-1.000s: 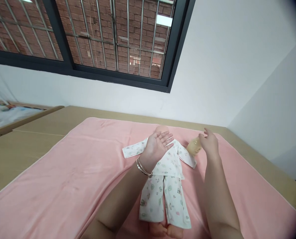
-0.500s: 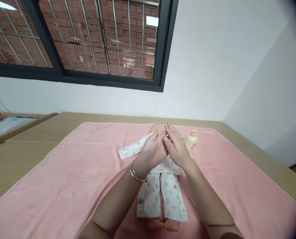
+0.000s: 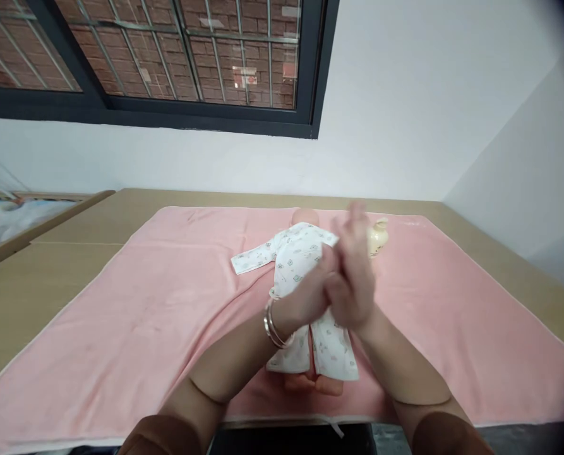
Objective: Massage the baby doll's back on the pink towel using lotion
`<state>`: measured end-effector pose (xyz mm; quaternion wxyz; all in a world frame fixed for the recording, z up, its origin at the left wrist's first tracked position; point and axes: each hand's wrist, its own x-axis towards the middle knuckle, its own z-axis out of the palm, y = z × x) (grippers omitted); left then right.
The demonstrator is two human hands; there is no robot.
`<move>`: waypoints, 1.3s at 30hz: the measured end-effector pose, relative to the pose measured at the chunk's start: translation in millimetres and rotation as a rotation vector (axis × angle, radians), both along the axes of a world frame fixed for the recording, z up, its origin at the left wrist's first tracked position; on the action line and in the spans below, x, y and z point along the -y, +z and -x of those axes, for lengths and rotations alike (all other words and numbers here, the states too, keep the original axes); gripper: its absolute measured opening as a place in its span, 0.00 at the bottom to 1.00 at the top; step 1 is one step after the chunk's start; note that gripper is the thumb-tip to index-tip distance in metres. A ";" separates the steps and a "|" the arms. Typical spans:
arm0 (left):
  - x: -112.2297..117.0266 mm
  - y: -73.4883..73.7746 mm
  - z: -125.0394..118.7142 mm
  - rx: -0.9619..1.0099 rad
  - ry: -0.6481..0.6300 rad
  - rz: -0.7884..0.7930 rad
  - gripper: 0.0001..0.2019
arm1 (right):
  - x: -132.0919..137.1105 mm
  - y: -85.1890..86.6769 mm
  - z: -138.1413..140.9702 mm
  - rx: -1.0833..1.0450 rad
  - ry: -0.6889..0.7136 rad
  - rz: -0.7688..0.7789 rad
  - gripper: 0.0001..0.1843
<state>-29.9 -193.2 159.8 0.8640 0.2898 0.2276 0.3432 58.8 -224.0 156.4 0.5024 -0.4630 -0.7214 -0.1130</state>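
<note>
Left hand: the left hand [image 3: 310,297] is up off the bed, palm pressed flat against the other hand, fingers out, holding nothing; bangles [image 3: 276,325] sit on its wrist.
Right hand: the right hand [image 3: 352,278] is laid over the left, fingers spread and blurred, nothing gripped.
Doll: the baby doll [image 3: 305,278] lies on its back right under the joined hands, head beyond them, bare feet on the near side, dressed in a white printed sleepsuit [image 3: 294,256], one sleeve stretched out to the left of the hands.
Bottle: a pale yellow lotion bottle [image 3: 378,234] stands just beyond the right hand, beside the doll's shoulder; partly hidden by the fingers.
Edges: the pink blanket [image 3: 144,303] ends just short of the elbows at the near bed edge; its far edge runs beyond the doll's head.
Open room: wide bare blanket to the left of the left hand and to the right of the right hand.
Surface: a tan mattress board [image 3: 73,234] shows round the blanket.
Room: white wall [image 3: 405,114] beyond the hands, a barred dark-framed window [image 3: 191,63] up on the left, brick behind it.
</note>
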 end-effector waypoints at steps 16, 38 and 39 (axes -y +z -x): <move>-20.3 7.6 -7.6 0.156 -0.001 -0.157 0.22 | 4.5 4.4 -5.6 -0.022 0.069 0.124 0.29; -23.4 24.0 25.2 0.190 0.188 -0.223 0.20 | -8.1 -17.1 27.5 0.077 0.159 0.009 0.32; -22.5 25.7 27.2 0.197 0.196 -0.240 0.21 | -9.9 -16.3 24.3 0.061 0.150 0.017 0.31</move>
